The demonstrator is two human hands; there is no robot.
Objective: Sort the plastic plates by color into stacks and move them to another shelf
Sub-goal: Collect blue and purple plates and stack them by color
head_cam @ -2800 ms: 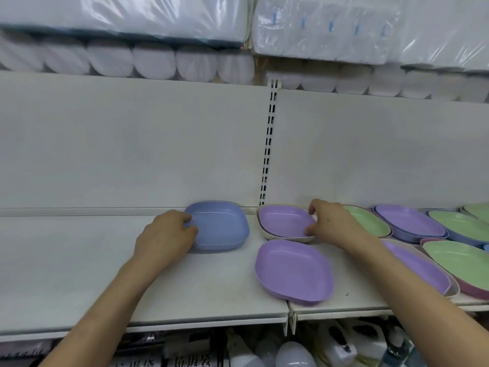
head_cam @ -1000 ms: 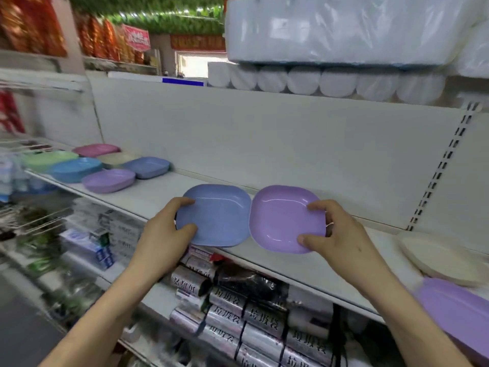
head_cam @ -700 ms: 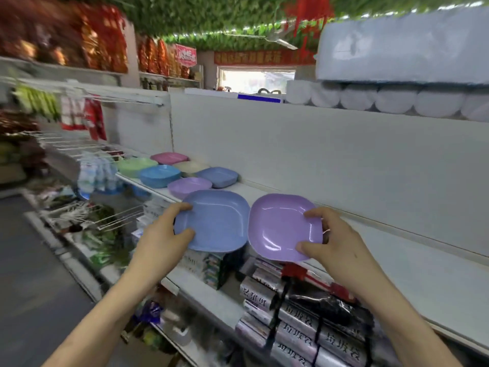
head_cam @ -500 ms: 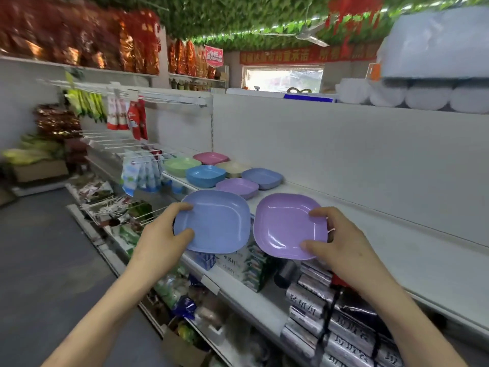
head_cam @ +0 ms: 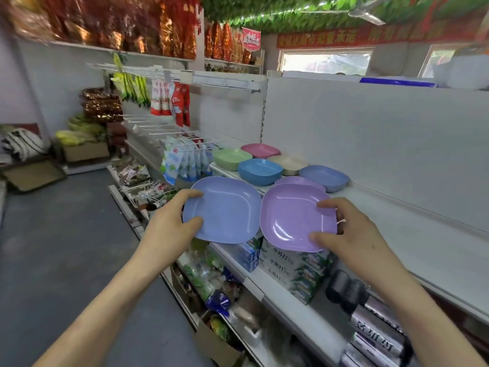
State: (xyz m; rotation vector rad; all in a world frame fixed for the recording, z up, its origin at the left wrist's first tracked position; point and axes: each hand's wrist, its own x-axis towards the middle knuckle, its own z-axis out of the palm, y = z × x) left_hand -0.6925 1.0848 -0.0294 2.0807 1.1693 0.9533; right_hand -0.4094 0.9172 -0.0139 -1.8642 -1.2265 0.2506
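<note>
A person stood by the shelf (head_cam: 397, 221) with a plate in each hand. The left hand (head_cam: 169, 221) had its grip pinched on the left rim of a blue plate (head_cam: 225, 210), thumb on top. The right hand (head_cam: 352, 234) pinched the right rim of a purple plate (head_cam: 293, 218) the same way. Both plates were up in the air, side by side, tipped a little toward the person.

The sorted stacks sat on the shelf ahead. The purple stack (head_cam: 299, 180) lay at 12 o'clock from the purple plate, just behind it. The pale blue stack (head_cam: 324, 177) lay at about 2 o'clock from the blue plate, past the purple one and nearer the right hand. I thought the left hand would need to reach across.
</note>
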